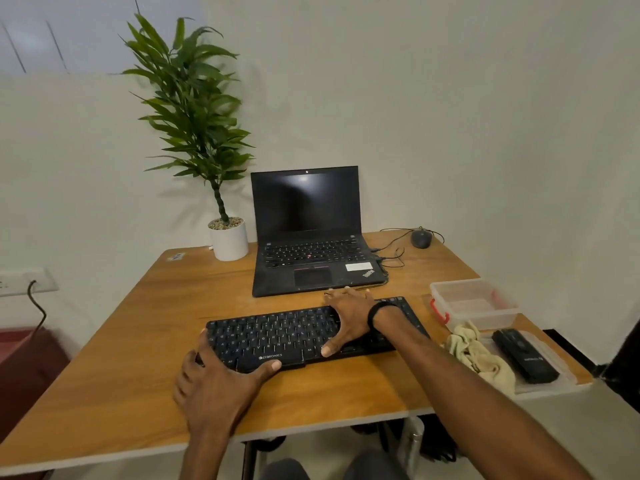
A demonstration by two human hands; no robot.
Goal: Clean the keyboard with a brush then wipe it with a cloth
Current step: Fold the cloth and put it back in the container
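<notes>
A black keyboard [277,336] lies at a slant on the wooden table [145,341], in front of the laptop. My left hand [216,382] grips its near-left corner, thumb along the front edge. My right hand [348,322] lies across its right part, fingers over the far edge and thumb on the near side. A crumpled pale yellow cloth [479,355] sits to the right of the keyboard. Beside the cloth lies a black oblong object [524,356]; I cannot tell if it is the brush.
An open black laptop [308,237] stands behind the keyboard, with a white-potted plant [228,239] to its left and a wired mouse [420,238] to its right. A clear plastic box [472,303] sits at the table's right edge, its lid [550,381] under the black object.
</notes>
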